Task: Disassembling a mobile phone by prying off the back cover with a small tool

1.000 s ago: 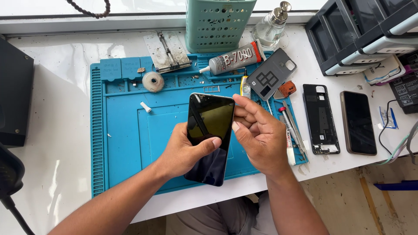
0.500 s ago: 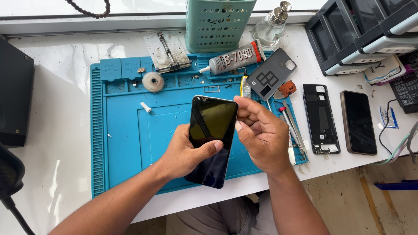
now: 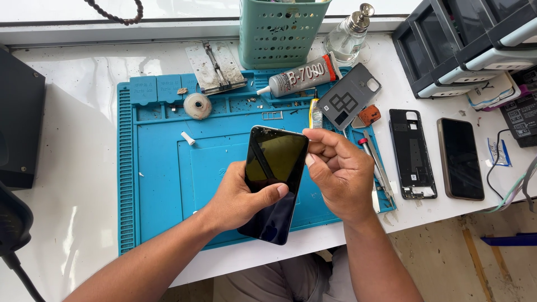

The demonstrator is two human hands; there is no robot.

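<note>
I hold a black smartphone, screen up, above a blue work mat. My left hand cups it from below, thumb laid across the lower glass. My right hand pinches the phone's upper right edge with curled fingers. The dark screen reflects light. What lies under the phone is hidden.
On the mat lie a glue tube, a tape roll, a grey phone cover and tweezers. A phone frame and another phone lie to the right. A green basket, glass bottle and drawer unit stand behind.
The phone has tilted and shifted slightly right. My right hand's fingers have moved up along its right edge toward the top corner.
</note>
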